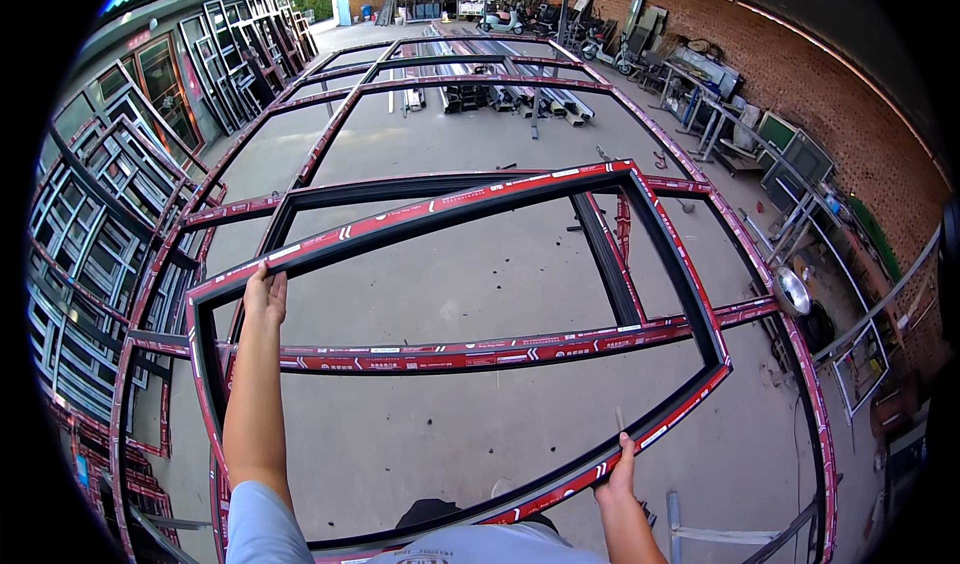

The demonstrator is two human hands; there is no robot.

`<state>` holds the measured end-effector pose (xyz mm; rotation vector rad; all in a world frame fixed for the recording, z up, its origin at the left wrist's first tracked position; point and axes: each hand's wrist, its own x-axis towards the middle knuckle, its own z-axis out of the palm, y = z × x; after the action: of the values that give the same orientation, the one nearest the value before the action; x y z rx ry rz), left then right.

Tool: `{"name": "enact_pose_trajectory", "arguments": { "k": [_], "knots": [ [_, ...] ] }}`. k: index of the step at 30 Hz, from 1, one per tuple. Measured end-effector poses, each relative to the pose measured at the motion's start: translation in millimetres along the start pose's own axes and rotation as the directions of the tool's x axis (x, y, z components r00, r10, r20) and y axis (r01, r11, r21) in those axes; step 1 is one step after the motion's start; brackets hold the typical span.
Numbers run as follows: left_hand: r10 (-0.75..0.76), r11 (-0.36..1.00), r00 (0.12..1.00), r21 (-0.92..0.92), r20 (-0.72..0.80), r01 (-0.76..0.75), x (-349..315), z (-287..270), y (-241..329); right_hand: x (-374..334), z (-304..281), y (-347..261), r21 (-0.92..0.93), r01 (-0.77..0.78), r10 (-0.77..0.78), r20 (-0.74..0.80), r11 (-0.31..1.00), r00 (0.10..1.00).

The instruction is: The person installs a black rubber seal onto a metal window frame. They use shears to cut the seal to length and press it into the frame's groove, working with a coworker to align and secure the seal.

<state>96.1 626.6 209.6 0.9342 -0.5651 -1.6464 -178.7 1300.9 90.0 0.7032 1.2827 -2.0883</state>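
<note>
I hold a rectangular window sash frame [440, 207], black inside with red printed protective film along its outer faces. My left hand [265, 296] grips its far rail near the left corner, fingers wrapped round the bar. On the near rail, toward the right, my right hand [620, 472] is closed with the thumb on top. A short pale piece [619, 417] shows just above that thumb; what it is I cannot tell. The sash is tilted over a much larger frame [480, 356] with the same red film and several crossbars. The sash's nearest edge partly hides behind my shirt.
Many window frames [80, 294] lean along the left side. Long metal profiles [480, 94] lie beyond the large frame. A shiny metal bowl [792, 291] sits at its right edge. Metal stands [705, 114] and clutter line the brick wall [760, 49]. A scooter [500, 22] stands far back.
</note>
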Motion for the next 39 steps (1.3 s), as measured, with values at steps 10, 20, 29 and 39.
{"name": "enact_pose_trajectory", "arguments": {
  "k": [10,20,29,39],
  "knots": [
    [-0.156,0.982,0.988,0.113,0.008,0.154,146.8,-1.1,-55.5,-34.5,55.7,108.4,-0.034,-0.014,0.008,-0.183,0.999,0.983],
    [-0.276,0.950,0.961,0.160,0.032,0.268,224.2,-12.8,-73.2,-55.6,87.7,180.1,-0.109,-0.006,-0.021,-0.248,0.994,0.969],
    [-0.301,0.940,0.953,0.179,0.024,0.292,259.8,-31.7,-90.7,-73.2,120.7,190.4,-0.161,-0.040,-0.015,-0.323,0.986,0.946],
    [-0.308,0.939,0.950,0.149,-0.046,0.311,250.0,-37.7,-83.0,-63.9,105.6,207.6,-0.180,-0.085,0.051,-0.186,0.980,0.981]
  ]
}}
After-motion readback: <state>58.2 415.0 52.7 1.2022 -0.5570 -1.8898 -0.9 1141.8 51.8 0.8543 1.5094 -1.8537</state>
